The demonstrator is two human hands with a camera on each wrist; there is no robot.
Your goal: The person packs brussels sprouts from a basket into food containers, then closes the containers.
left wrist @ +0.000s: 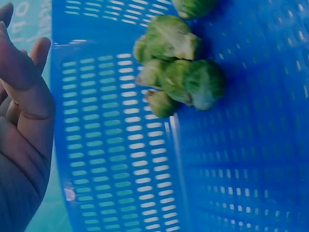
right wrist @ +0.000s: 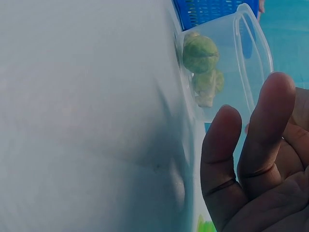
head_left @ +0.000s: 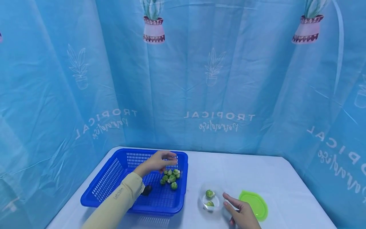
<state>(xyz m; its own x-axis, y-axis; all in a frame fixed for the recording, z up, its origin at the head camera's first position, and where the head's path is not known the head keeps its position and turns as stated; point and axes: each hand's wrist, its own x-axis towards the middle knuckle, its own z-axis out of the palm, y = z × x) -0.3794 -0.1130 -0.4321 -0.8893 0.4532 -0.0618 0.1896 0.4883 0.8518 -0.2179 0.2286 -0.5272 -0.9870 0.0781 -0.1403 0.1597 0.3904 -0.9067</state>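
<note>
My left hand [head_left: 160,161] hovers over the right part of a blue plastic basket [head_left: 185,184], its fingers loosely bent with nothing seen between them. Below it, several Brussels sprouts [head_left: 171,178] lie bunched in the basket; the left wrist view shows the cluster of sprouts [left wrist: 166,79] apart from the hand. A clear round tub [head_left: 201,197] stands to the right of the basket with two Brussels sprouts [head_left: 210,193] at its bottom. Beside the tub's rim is my right hand [right wrist: 256,164], fingers extended; whether a fingertip touches the rim I cannot tell.
A bright green lid [head_left: 257,205] lies on the white table [head_left: 226,168], right of the tub and partly behind my right hand. Inside the basket, near my left sleeve, sits a small dark object [head_left: 147,190]. Blue printed curtains [head_left: 194,95] surround the table.
</note>
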